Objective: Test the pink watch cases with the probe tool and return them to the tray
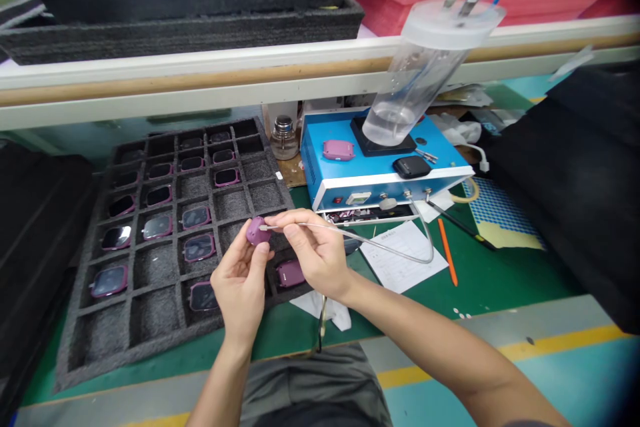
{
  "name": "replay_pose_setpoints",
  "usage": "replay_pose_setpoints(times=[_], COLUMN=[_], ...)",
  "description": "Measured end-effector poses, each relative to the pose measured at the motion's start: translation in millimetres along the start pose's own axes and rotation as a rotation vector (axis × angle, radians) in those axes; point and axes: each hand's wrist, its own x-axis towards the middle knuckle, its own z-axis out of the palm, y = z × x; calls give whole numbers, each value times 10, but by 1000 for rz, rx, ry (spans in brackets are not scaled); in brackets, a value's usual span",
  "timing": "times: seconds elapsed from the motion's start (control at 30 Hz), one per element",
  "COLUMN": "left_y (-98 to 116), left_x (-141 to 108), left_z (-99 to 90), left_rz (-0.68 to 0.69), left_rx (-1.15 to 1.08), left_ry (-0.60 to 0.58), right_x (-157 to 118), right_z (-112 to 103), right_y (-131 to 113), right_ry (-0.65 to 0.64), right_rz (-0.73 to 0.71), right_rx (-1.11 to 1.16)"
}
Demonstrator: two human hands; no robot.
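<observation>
My left hand (243,280) is closed around a small purple watch case (256,232), held tilted above the foam tray (155,263). Between its fingers, my right hand (315,247) pinches the end of a thin clear tube (375,240). The light tip of that tube meets the side of the case; whether it goes into an opening, I cannot tell. From there the tube loops right and back toward the front of a blue machine (320,163). Below my right hand, another purple case (291,273) lies in a tray compartment, and several dark-screened purple watches sit in other compartments.
On the machine stand a clear cylinder (400,93) with liquid, a pink-purple case (339,150) and a black case (411,167). A glass bottle (284,139) stands beside it. Paper (400,257) and an orange pen (447,252) lie right. A shelf rail (200,77) crosses behind.
</observation>
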Motion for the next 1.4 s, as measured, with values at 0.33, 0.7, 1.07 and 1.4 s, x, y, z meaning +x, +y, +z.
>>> replay_pose_setpoints(times=[0.33,0.7,1.07,1.4], left_y=[-10,13,57,386], left_x=[2,0,-3,413], left_z=[-11,-8,-44,36], left_rz=[6,-5,43,460], left_rx=[17,39,168,1227], left_ry=[-15,-1,-44,-703], right_x=[-11,-13,-29,82], right_z=[5,3,-17,-54], right_y=[17,7,-15,-14], right_ry=[7,2,49,356], right_rz=[4,0,-67,-31], right_rx=[-3,7,6,125])
